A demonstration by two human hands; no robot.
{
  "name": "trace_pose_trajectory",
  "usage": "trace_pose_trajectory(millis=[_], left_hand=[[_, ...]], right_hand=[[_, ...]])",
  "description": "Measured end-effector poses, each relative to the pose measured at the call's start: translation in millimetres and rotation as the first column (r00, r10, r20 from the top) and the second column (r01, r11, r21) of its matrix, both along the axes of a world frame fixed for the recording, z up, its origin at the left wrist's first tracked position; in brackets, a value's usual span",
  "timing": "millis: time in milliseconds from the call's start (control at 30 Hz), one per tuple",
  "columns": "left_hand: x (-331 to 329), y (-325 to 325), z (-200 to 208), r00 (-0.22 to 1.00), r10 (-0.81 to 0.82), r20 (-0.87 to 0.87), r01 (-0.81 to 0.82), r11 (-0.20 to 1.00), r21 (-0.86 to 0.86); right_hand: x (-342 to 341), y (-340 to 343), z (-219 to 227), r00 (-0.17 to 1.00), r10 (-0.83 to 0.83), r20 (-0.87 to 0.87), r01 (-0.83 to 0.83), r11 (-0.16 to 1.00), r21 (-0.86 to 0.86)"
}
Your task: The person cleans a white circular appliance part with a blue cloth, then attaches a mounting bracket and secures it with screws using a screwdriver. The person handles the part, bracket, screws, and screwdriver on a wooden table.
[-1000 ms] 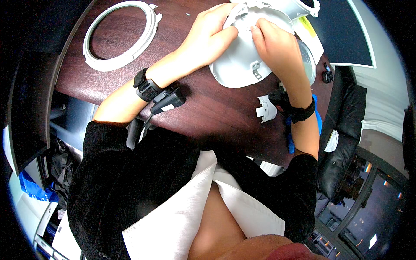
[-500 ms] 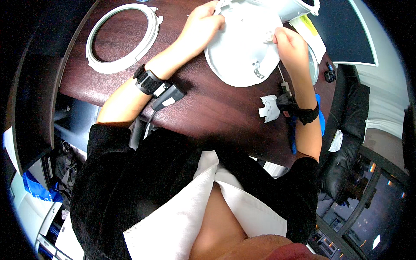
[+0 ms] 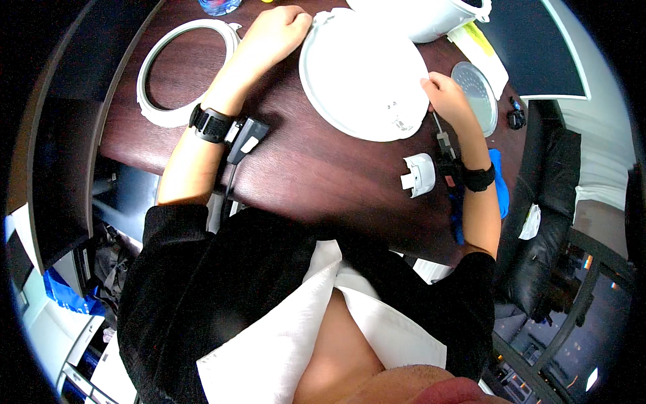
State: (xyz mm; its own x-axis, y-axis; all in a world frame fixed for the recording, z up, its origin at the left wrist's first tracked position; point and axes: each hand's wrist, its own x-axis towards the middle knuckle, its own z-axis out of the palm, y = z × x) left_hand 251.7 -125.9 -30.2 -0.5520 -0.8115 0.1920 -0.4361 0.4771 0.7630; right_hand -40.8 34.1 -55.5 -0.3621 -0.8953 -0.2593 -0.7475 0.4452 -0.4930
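Observation:
A round white plastic lid (image 3: pixel 363 84), with small fittings near its lower edge, is between my hands over the table. My left hand (image 3: pixel 279 30) is closed at the lid's upper left rim; its fingertips are hidden. At the right rim, my right hand (image 3: pixel 447 97) pinches the edge with curled fingers. A white tub-shaped housing (image 3: pixel 431 20) stands just behind the lid. Below my right hand lies a small white plastic bracket (image 3: pixel 420 175). Left of my left forearm rests a white ring (image 3: pixel 145 84), partly covered by that arm.
Right of my right hand are a grey perforated disc (image 3: pixel 479 91) and a yellow-and-white packet (image 3: pixel 481 50). A small black object (image 3: pixel 516 116) sits by the table's right edge. Black cabled devices hang at both wrists. Something blue (image 3: pixel 499 185) shows behind my right wrist.
My left hand has moved left, from over the lid to its rim. My right hand has shifted down along the edge. The lid has moved slightly left and now looks brighter.

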Motion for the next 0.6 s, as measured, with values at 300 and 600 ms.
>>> trace_pose_trajectory(millis=[300, 600], left_hand=[[6.8, -45.8, -59.4, 0.961, -0.06, 0.269, 0.134, 0.954, -0.268], [7.6, -10.4, -2.7, 0.935, 0.008, 0.355, 0.06, 0.982, -0.18]], right_hand=[[-6.8, 12.2, 2.4, 0.999, 0.011, -0.039, -0.011, 1.0, -0.007], [5.1, 16.4, 26.1, 0.982, 0.033, -0.186, -0.049, 0.995, -0.082]])
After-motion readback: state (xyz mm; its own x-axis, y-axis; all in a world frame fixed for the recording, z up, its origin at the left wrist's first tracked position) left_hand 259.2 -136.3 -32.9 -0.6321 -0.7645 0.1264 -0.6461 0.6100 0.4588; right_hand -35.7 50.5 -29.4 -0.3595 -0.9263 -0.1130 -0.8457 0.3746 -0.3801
